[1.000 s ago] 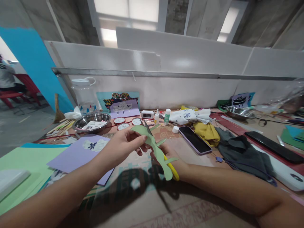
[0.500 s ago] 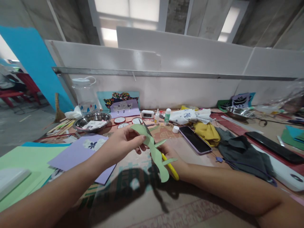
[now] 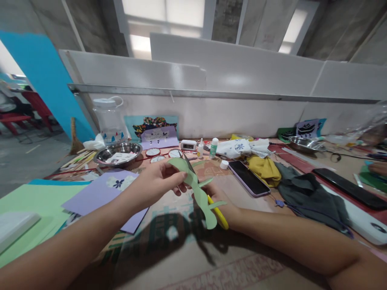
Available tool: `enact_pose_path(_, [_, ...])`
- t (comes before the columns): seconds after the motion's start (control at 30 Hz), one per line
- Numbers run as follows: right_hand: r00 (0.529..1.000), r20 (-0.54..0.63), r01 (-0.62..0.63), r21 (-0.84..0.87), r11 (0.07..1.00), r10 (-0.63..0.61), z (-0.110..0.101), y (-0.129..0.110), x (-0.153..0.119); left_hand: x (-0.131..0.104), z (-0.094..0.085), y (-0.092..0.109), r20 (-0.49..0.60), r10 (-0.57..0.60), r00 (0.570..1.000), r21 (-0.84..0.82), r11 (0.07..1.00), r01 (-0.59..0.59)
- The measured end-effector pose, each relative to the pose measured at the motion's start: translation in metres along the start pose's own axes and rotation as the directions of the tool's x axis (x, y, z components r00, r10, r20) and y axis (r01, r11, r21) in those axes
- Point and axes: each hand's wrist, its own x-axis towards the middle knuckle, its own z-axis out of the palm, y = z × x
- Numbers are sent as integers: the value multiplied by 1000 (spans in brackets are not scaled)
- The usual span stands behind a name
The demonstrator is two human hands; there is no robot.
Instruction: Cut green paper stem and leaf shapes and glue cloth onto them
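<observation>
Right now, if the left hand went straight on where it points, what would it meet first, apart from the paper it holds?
Most likely the scissors, partly behind the green paper that the left hand pinches; how near they are in depth is hard to tell.

The near cardboard (image 3: 232,257) gives room; rightward, a phone (image 3: 248,178) and what seems dark cloth (image 3: 308,201) obstruct.
</observation>
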Motion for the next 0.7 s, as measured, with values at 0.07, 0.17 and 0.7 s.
enact_pose_path(0.07, [1000, -1, -26, 64, 998, 26, 0, 1, 1, 1, 1, 0, 4, 0, 1000, -10, 1000, 0])
enact_pose_path(0.17, [999, -4, -35, 98, 995, 35, 0, 5, 2, 0, 1, -1, 9, 4, 1000, -19, 1000, -3])
enact_pose_path(0.7, [993, 86, 85, -63, 994, -79, -4, -3, 5, 7, -18, 3, -169, -6, 986, -47, 999, -2])
